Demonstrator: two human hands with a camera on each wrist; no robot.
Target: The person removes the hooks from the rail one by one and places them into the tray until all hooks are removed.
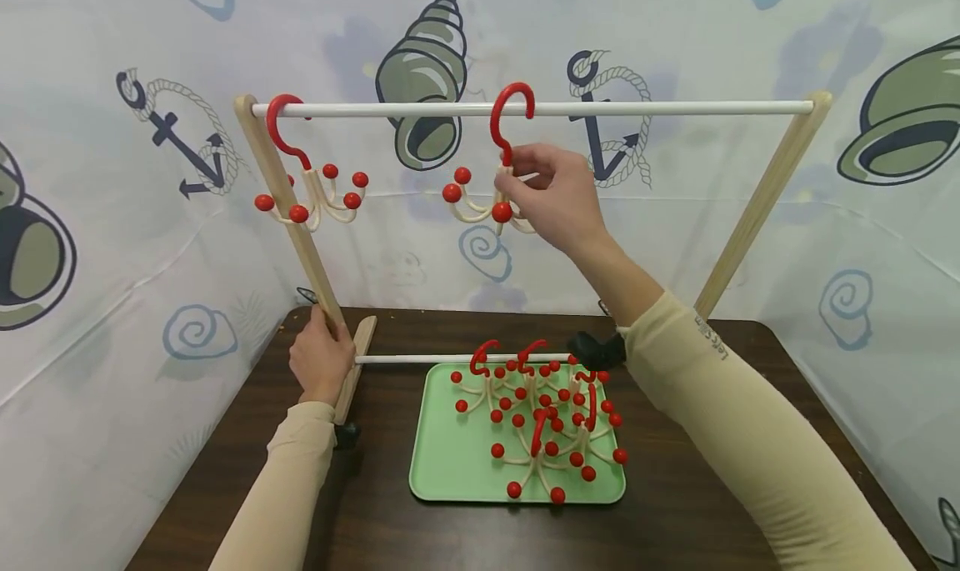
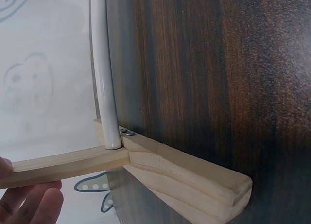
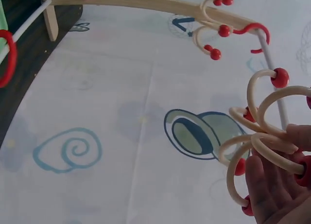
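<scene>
My right hand (image 1: 558,194) pinches a multi-armed hanger (image 1: 501,142) just under its red hook. That hook loops over the upper white rod (image 1: 652,108) near its middle. Pale curved arms tipped with red balls spread below the fingers, as the right wrist view also shows of this hanger (image 3: 265,136). Around the left wooden post (image 1: 303,250) of the rack, low down, my left hand (image 1: 322,358) keeps its grip; fingers (image 2: 46,204) and thumb wrap the wood in the left wrist view. A second hanger (image 1: 311,192) hangs at the rod's left end.
A green tray (image 1: 450,463) on the dark table (image 1: 390,529) carries several more red-hooked hangers (image 1: 536,446), bunched to its right side. The lower white rod (image 1: 397,359) runs behind it. At the right stands the other wooden post (image 1: 757,212). A patterned cloth (image 1: 525,21) hangs behind.
</scene>
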